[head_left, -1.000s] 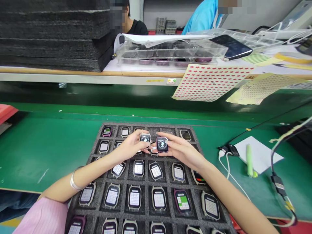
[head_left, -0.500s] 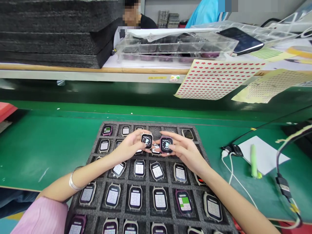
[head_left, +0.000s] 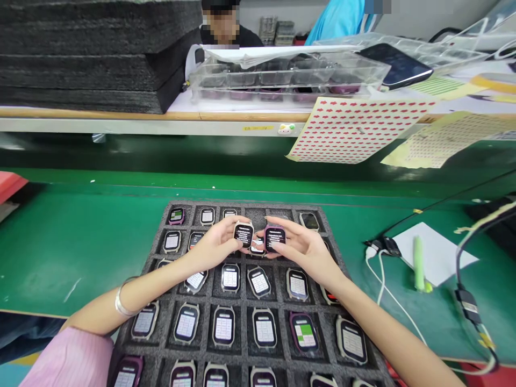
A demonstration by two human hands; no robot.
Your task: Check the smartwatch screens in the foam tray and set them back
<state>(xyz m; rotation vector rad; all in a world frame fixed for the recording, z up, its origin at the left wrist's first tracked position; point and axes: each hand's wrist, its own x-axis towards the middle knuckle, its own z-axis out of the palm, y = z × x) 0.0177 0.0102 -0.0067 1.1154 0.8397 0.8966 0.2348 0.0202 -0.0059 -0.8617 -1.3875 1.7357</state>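
A dark foam tray [head_left: 155,266] lies on the green belt, its pockets filled with several small smartwatch bodies with lit screens. My left hand [head_left: 215,244] is closed round a pale-cased watch [head_left: 243,234], held up over the tray's far rows. My right hand [head_left: 300,247] is closed round a purple-cased watch [head_left: 274,237] right beside it. Both held screens face me and show white text on black. A further watch [head_left: 257,248] sits in its pocket just below the two.
A white paper [head_left: 437,255] with a green pen [head_left: 419,263] and cables [head_left: 381,285] lie right of the tray. Behind the belt a shelf holds stacked black foam [head_left: 88,54], clear plastic trays [head_left: 282,75], a phone [head_left: 399,64] and hanging sticker sheets [head_left: 355,131]. Other people sit beyond.
Both held watch screens have switched from a round dial picture to white text on black. My hands stay almost still over the tray.
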